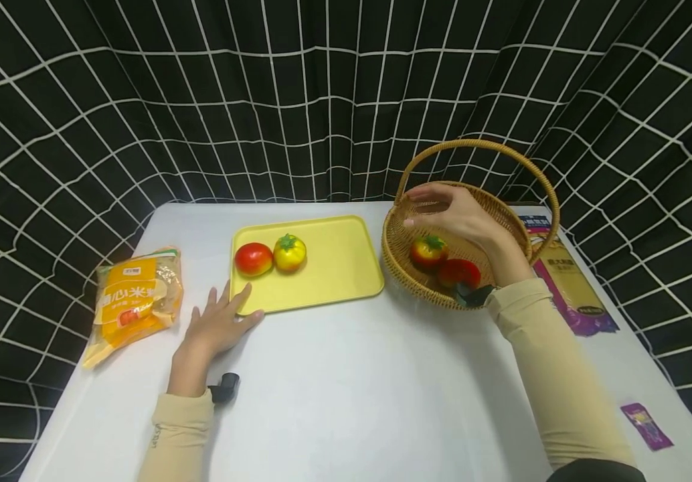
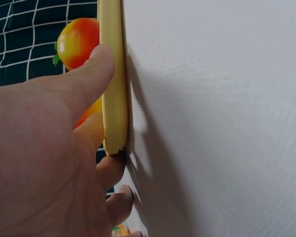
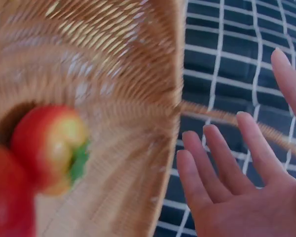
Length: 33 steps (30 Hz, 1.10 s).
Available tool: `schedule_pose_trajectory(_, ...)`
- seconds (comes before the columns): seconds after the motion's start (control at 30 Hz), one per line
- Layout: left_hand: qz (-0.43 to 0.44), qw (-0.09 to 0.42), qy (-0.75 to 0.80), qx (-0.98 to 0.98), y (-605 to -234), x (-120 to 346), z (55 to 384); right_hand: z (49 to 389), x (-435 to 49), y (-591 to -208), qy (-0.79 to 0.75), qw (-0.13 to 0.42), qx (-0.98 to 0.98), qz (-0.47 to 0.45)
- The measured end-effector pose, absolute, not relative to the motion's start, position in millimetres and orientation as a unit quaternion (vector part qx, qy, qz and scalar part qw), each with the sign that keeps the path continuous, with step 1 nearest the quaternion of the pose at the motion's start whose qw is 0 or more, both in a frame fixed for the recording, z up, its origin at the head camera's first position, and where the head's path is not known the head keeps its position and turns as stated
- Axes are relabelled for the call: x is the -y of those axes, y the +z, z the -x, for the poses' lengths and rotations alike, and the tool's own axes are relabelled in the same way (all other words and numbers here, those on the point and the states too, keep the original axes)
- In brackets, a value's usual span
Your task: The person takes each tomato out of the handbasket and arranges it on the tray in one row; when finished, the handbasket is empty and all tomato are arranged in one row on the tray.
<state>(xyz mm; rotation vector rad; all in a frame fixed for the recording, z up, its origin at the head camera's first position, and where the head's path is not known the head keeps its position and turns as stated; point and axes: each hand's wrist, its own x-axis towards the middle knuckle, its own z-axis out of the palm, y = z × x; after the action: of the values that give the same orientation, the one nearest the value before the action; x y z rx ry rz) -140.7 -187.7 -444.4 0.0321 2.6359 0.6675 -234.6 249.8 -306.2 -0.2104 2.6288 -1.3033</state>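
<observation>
Wicker basket (image 1: 399,273): only right-wrist view shows our empty right hand (image 3: 251,192) palm-on, fingers spread nearby; splayed left hand (image 1: 216,325) touches yellow tray (image 1: 336,261).

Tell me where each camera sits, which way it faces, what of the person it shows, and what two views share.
Head: worn on the head, facing forward and down at the tray and basket; left hand, right hand and sleeves show.
Left wrist: on that wrist, facing the tray's edge; the left hand shows.
Right wrist: on that wrist, facing into the basket and past its rim; the right hand shows.
Shared: head and right wrist both show the basket and its fruits.
</observation>
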Motion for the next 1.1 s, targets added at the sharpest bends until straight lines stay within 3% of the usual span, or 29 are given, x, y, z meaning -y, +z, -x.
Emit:
schedule_pose_trajectory(0.3,-0.011,0.21,0.244,-0.947,-443,190,139,250,-282,-324,-0.446,0.099,-0.889,0.027)
schedule_pose_trajectory(0.6,-0.009,0.204,0.242,-0.948,-444,190,139,263,-289,-349,-0.423,0.147,-0.893,0.038)
schedule_pose_trajectory(0.9,-0.008,0.203,0.237,-0.95,-445,189,141,261,-298,-360,-0.346,0.248,-0.903,0.063)
schedule_pose_trajectory(1.1,-0.008,0.205,0.236,-0.95,-444,188,141,260,-299,-366,-0.332,0.264,-0.904,0.056)
